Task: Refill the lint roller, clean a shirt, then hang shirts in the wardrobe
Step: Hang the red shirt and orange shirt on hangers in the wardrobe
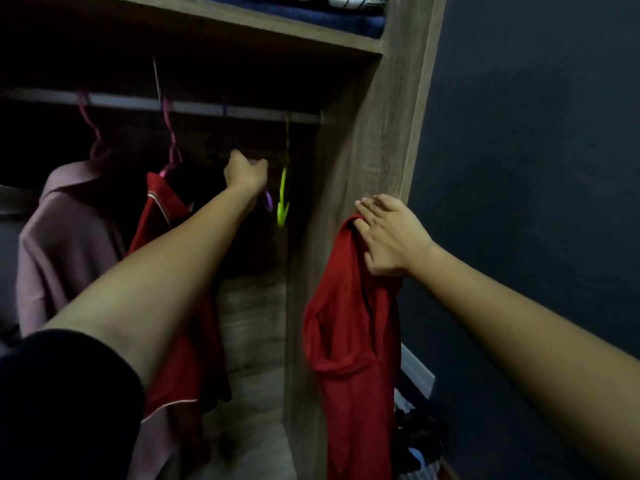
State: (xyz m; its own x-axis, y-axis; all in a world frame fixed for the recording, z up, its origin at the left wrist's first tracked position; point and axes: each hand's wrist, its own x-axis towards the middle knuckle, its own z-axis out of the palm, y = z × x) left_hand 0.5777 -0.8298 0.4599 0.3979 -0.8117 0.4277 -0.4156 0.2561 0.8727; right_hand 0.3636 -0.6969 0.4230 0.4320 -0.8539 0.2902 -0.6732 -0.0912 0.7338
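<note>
1. Counting shirts gives three: a mauve shirt (62, 244) and a piped red shirt (162, 209) hang inside the wardrobe (349, 161), and a plain red shirt (349, 341) dangles outside, in front of its side panel.
2. Four hangers are on the rail (207, 107): a pink hanger (86, 116), a magenta hanger (169, 133), a purple hanger (268, 202) and a bare green hanger (283, 192).
3. The left hand (246, 174) curls its fingers round the purple hanger, and its forearm crosses the piped red shirt.
4. The right hand (388, 237) holds the plain red shirt's bunched top under close-set fingers; the thumb is hidden.
5. Blur leaves any label unreadable.
6. Folded blue cloth (346, 20) lies on the shelf above. A dark wall (519, 133) stands to the right, with heaped clothes (422, 445) at its foot.
</note>
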